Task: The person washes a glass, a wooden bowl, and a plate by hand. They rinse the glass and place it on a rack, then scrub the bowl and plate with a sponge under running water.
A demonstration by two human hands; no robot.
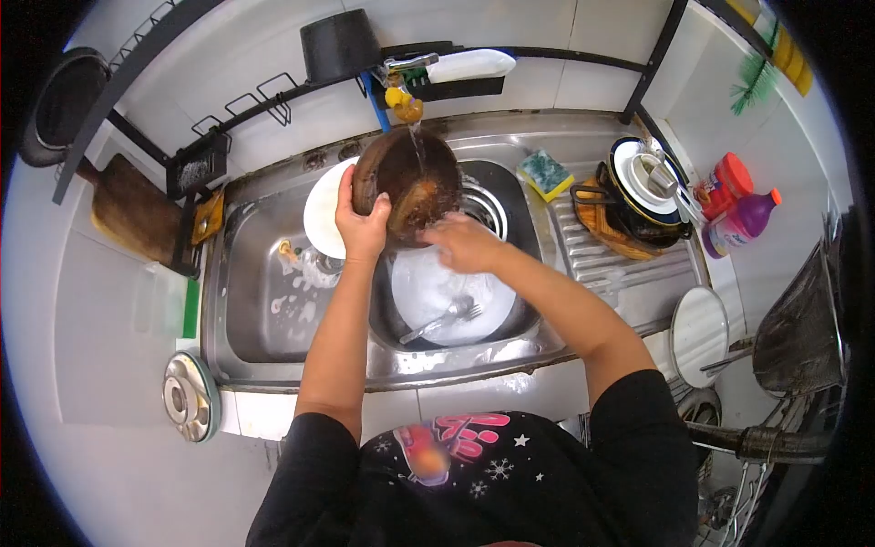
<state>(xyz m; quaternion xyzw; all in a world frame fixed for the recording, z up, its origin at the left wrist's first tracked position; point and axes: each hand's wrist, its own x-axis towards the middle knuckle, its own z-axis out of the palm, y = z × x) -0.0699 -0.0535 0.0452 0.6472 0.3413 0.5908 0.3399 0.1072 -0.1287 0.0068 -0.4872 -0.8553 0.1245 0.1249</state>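
My left hand (363,226) grips a brown bowl (381,173) by its left side, thumb over the rim. The bowl is tilted toward me over the sink, and water from the tap (405,106) runs into it. At the bowl's lower right edge is my right hand (468,244); its fingers are smeared by motion and splashing water. Beneath the hands, a white plate (415,287) lies in the right basin with a fork (445,321) on it. Another white plate (323,211) shows behind the bowl on the left.
A sponge (545,175) sits behind the right basin. Stacked dishes (629,196) stand on the ribbed drainboard (592,260), beside a purple bottle (740,223). The left basin (264,310) has suds and food scraps. A black rack (556,57) runs along the wall.
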